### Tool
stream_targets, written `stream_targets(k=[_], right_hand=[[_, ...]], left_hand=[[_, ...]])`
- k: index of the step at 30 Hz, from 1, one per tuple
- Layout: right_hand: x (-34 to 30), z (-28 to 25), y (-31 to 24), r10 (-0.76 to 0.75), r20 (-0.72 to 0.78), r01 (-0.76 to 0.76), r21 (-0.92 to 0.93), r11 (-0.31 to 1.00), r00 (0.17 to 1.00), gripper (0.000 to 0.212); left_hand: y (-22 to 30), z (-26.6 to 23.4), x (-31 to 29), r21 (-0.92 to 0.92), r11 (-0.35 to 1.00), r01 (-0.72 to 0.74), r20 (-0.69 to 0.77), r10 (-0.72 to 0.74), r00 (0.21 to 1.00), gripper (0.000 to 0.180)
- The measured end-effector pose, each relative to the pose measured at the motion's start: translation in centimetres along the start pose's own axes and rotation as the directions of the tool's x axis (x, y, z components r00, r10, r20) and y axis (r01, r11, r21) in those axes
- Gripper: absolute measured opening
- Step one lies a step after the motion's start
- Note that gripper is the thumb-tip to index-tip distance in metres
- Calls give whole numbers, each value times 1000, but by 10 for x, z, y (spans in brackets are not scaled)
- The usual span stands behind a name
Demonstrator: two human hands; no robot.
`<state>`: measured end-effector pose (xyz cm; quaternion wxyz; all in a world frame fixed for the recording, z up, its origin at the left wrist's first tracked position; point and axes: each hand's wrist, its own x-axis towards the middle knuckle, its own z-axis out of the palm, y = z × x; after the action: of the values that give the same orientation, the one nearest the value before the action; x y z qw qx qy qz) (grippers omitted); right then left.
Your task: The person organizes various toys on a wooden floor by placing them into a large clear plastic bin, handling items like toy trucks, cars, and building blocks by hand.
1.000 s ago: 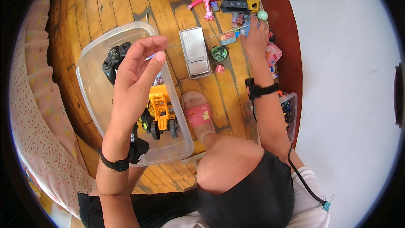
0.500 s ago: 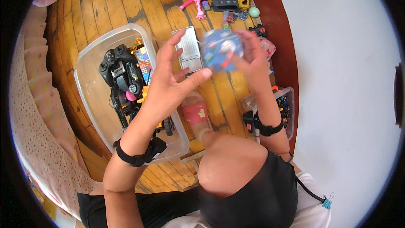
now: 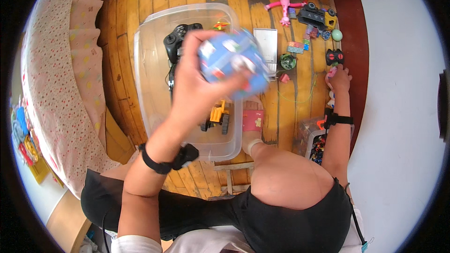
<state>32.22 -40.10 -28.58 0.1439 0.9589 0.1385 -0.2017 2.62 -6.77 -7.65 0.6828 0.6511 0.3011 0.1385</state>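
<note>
My left hand [image 3: 190, 77] grips a blue ball [image 3: 234, 63] with white, red and green print, blurred by motion, above the right side of the clear plastic bin [image 3: 143, 72]. Inside the bin are a black game controller [image 3: 180, 40] and a yellow toy vehicle [image 3: 218, 113] with black wheels; the ball and hand hide other toys there. Far over to the right, my right hand [image 3: 341, 82] has its fingers curled on a small pink thing [image 3: 332, 72] by the wall; its kind is hard to tell. Just beyond its fingers lies a black-and-red controller [image 3: 334, 56].
A white tray-like case [image 3: 266, 42], a green round toy [image 3: 287, 61], small blocks [image 3: 295, 47], a toy truck [image 3: 315, 16], a pale green ball [image 3: 336, 35] and a pink long-limbed toy [image 3: 284, 3] lie on the wooden floor. A small clear box [image 3: 307, 136] holds colourful pieces.
The blue ball has gone from near my right hand to my left hand, moving over the bin. My right hand has reached right to the pink thing. The view has shifted leftward.
</note>
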Motion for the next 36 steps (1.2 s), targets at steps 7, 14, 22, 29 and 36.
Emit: stream_targets(k=[7, 14, 22, 29, 36], right_hand=[[-28, -35, -21, -47, -188, 59, 60, 996, 981, 51], [-136, -164, -96, -115, -728, 601, 454, 658, 675, 50], [-189, -195, -249, -636, -628, 777, 626, -70, 448, 58], [-182, -170, -237, -577, -615, 752, 659, -2, 537, 38], [-158, -122, -199, -479, -446, 580, 795, 177, 756, 24]], left_hand=[[-62, -78, 46, 329, 937, 115, -30, -111, 993, 74], [-75, -73, 42, 486, 872, -49, 18, 45, 999, 63], [-13, -77, 16, -328, 924, 195, 164, -147, 975, 68], [-85, -106, 37, 639, 742, -202, -4, 267, 964, 64], [-81, -85, 41, 905, 387, -178, 88, 239, 967, 55]])
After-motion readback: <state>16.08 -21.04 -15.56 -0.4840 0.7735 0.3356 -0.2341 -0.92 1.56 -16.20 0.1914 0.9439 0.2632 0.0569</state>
